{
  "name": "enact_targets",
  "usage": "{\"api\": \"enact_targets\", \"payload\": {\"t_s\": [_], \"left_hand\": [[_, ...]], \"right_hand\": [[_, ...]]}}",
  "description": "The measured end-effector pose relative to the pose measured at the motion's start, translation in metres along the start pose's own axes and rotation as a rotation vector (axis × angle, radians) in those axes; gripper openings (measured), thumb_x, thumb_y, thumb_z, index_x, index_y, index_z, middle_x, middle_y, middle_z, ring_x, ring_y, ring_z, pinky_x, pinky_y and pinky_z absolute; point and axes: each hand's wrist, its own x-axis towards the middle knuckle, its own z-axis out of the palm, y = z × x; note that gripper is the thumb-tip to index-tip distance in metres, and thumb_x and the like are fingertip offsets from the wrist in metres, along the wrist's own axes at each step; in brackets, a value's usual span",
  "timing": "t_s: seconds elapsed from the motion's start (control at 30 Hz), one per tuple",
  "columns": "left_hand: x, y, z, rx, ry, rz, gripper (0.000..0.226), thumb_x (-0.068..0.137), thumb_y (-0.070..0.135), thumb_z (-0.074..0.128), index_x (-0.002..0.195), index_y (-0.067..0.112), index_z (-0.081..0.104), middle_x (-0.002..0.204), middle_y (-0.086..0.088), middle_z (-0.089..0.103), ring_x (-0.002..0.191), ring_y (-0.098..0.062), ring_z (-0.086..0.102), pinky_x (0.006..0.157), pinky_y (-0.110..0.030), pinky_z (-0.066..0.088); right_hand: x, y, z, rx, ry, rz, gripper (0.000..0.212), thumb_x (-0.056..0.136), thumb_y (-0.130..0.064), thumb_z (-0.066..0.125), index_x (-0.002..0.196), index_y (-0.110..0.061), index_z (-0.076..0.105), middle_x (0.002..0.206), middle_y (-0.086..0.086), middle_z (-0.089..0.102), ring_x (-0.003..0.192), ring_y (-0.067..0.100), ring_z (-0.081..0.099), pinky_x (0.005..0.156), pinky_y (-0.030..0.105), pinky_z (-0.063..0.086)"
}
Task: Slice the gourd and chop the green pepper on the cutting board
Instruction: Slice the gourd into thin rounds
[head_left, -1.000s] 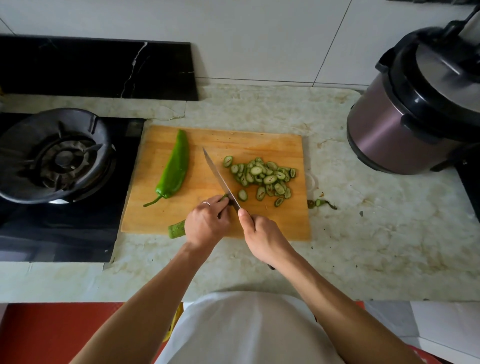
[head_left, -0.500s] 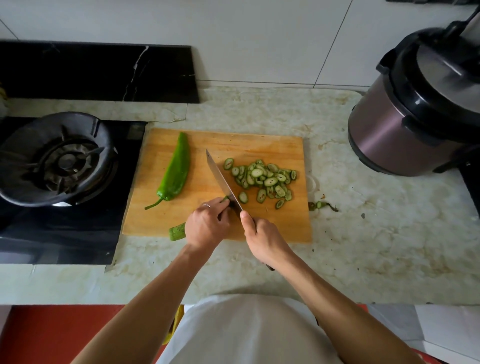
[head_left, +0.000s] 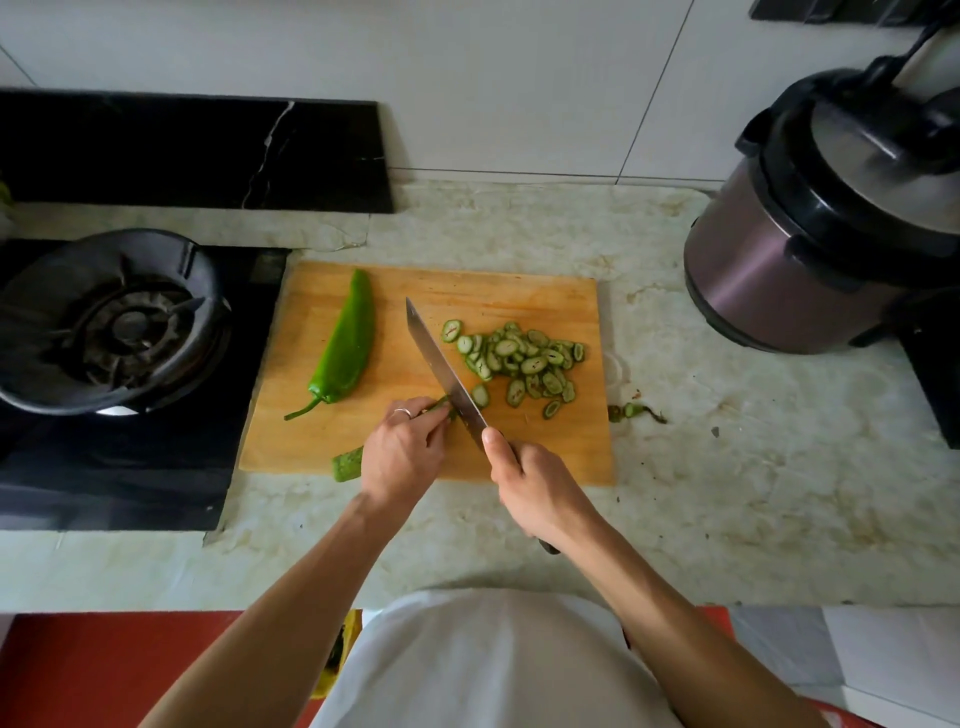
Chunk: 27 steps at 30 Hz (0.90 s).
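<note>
The gourd (head_left: 349, 463) lies across the lower edge of the cutting board (head_left: 519, 301), just left of the frame's centre, its rough green end poking out past the board's near edge. The left hand (head_left: 400, 454) covers most of it, fingers curled down around it and pinning it to the wood, a ring on one finger. Right against those fingertips stands the knife (head_left: 441, 366), its blade slanting up and to the left, the right hand (head_left: 535, 491) wrapped tightly round the handle with the forefinger laid along the blade's spine. To the right of the blade sits a heap of gourd slices (head_left: 524, 361). The green pepper (head_left: 345, 348) lies whole on the board's left side, stem toward the bottom. A few trimmed scraps (head_left: 631, 411) rest on the marble counter (head_left: 727, 493) just off the board's right edge. A gas burner (head_left: 111, 322) fills the left, a pressure cooker (head_left: 826, 228) the upper right.
</note>
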Motion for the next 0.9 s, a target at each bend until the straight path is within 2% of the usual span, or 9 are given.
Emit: {"api": "enact_targets", "payload": {"t_s": [0.17, 0.33, 0.77, 0.9], "left_hand": [[0.0, 0.001, 0.001, -0.004, 0.011, 0.006, 0.025, 0.086, 0.021, 0.057, 0.096, 0.015, 0.079, 0.094, 0.001, 0.072, 0.088, -0.028, 0.065, 0.054, -0.039, 0.056], [-0.001, -0.001, 0.003, 0.001, 0.02, 0.002, 0.03, 0.088, 0.026, 0.053, 0.097, 0.015, 0.08, 0.094, 0.001, 0.072, 0.088, -0.028, 0.065, 0.053, -0.039, 0.056], [-0.001, 0.0, 0.004, 0.012, 0.063, 0.005, 0.023, 0.085, 0.021, 0.057, 0.09, 0.016, 0.079, 0.091, 0.004, 0.071, 0.086, -0.025, 0.065, 0.047, -0.034, 0.053], [-0.002, 0.002, 0.006, 0.049, 0.071, -0.013, 0.023, 0.085, 0.023, 0.055, 0.085, 0.019, 0.078, 0.089, 0.006, 0.07, 0.083, -0.023, 0.064, 0.042, -0.031, 0.05]], "right_hand": [[0.0, 0.001, 0.003, 0.007, 0.001, -0.01, 0.056, 0.101, -0.058, 0.032, 0.061, -0.02, 0.045, 0.058, -0.001, 0.048, 0.051, 0.018, 0.043, 0.049, 0.032, 0.036], [-0.001, -0.001, 0.003, 0.0, 0.004, -0.014, 0.057, 0.101, -0.057, 0.032, 0.063, -0.017, 0.048, 0.062, 0.002, 0.053, 0.059, 0.022, 0.048, 0.058, 0.032, 0.039], [0.003, -0.003, 0.008, -0.013, -0.006, 0.01, 0.057, 0.102, -0.056, 0.032, 0.062, -0.017, 0.045, 0.061, 0.001, 0.052, 0.057, 0.02, 0.048, 0.06, 0.03, 0.037], [0.014, -0.006, 0.012, -0.019, 0.002, 0.026, 0.06, 0.101, -0.058, 0.031, 0.064, -0.016, 0.05, 0.074, 0.01, 0.062, 0.069, 0.028, 0.055, 0.064, 0.031, 0.04]]}}
